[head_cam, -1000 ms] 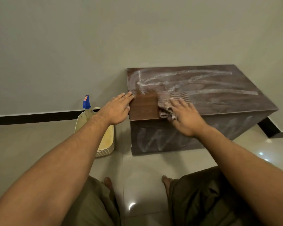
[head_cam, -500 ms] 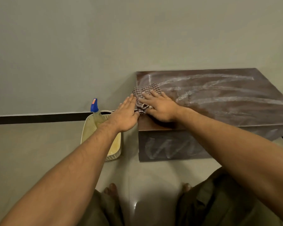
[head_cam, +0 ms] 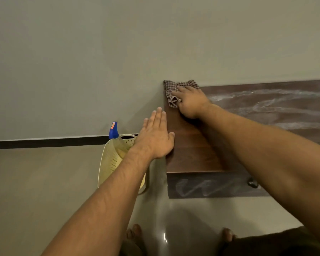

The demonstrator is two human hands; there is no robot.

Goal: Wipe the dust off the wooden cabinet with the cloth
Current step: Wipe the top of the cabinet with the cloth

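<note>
Furthest to the left of both grips, a cream basket [head_cam: 111,159] with a blue-capped spray bottle [head_cam: 113,130] in it is seen on the floor, just beside the wooden cabinet [head_cam: 192,154]. Next comes the left grip [head_cam: 155,137]: its fingers are straight and together, nothing is held in it, and it is laid flat against the cabinet's left edge, apparently as a brace. Just beyond and to the right of it, the checked cloth [head_cam: 171,93] is bunched in the top's far left corner, against the wall. It is pressed down by the right grip [head_cam: 190,102], whose fingers are spread over it; whether any fold is pinched under the palm cannot be told. A clean strip of wood runs from this grip back toward the person. The pale dust [head_cam: 266,100] lies wholly to the right of the cloth, in long streaks along the top, whose long axis runs left to right beside the wall. More dust is seen on the front face, below the near edge. The next stroke is therefore judged to be owed rightward, and by the right grip, since the cloth is under it and the dusty part is nearer to it.
</note>
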